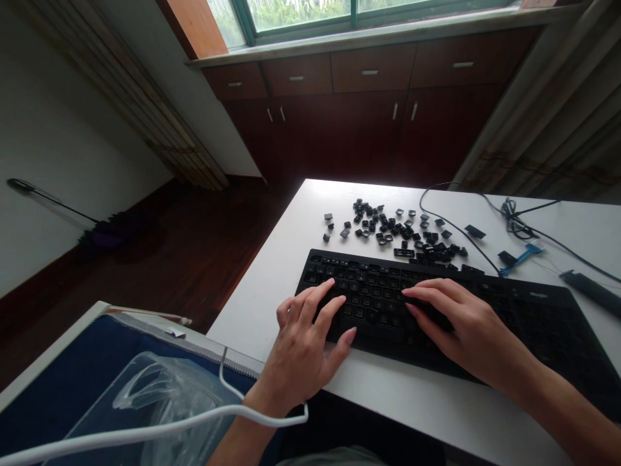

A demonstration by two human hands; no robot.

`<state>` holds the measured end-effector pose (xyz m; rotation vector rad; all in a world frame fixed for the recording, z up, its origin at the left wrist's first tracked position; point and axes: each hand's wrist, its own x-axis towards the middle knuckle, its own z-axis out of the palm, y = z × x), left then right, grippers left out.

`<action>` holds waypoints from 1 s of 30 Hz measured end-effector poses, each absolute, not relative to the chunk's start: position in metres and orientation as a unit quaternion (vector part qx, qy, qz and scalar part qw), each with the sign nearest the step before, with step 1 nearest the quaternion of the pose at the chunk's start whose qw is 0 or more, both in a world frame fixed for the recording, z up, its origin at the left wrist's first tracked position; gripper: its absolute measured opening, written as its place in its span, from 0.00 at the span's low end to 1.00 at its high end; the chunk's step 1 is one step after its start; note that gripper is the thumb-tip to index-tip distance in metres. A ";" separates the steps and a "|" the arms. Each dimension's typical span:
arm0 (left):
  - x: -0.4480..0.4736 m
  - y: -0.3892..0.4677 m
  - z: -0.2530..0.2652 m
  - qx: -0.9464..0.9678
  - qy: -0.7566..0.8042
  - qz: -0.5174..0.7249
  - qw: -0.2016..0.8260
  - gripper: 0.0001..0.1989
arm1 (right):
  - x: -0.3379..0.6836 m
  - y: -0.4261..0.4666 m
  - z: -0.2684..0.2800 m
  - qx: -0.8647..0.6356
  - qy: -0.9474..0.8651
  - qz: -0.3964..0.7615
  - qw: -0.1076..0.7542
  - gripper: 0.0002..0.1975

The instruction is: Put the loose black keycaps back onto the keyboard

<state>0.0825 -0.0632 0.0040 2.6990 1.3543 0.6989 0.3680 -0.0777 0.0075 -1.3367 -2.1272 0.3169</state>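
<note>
A black keyboard [369, 294] lies near the front edge of the white table, with many bare key positions showing on its left part. My left hand [310, 330] rests over its left end, fingers spread and fingertips on or just above the keys, with nothing held. Over the middle of the keyboard is my right hand [453, 317], thumb and fingertips drawn close together at the keys. Whatever may be between those fingertips is too dark and small to make out. Behind the keyboard lie several loose black keycaps [383, 221], scattered in a pile.
A blue tool [521, 259] and a black cable [478, 243] lie at the right of the white table [262, 285]. A dark bar-shaped part [594, 291] sits at the far right. At lower left, a white cord [160, 427] crosses a clear plastic bag [169, 388].
</note>
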 end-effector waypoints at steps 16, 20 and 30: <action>0.083 -0.065 0.003 0.867 0.440 0.234 0.026 0.21 | 0.368 -0.077 0.006 -0.501 -0.803 0.116 0.301 0.15; 0.083 -0.064 0.004 0.867 0.439 0.234 0.028 0.20 | 0.367 -0.078 0.007 -0.499 -0.803 0.116 0.303 0.15; 0.084 -0.063 0.005 0.869 0.433 0.236 0.033 0.20 | 0.369 -0.078 0.006 -0.500 -0.803 0.118 0.301 0.15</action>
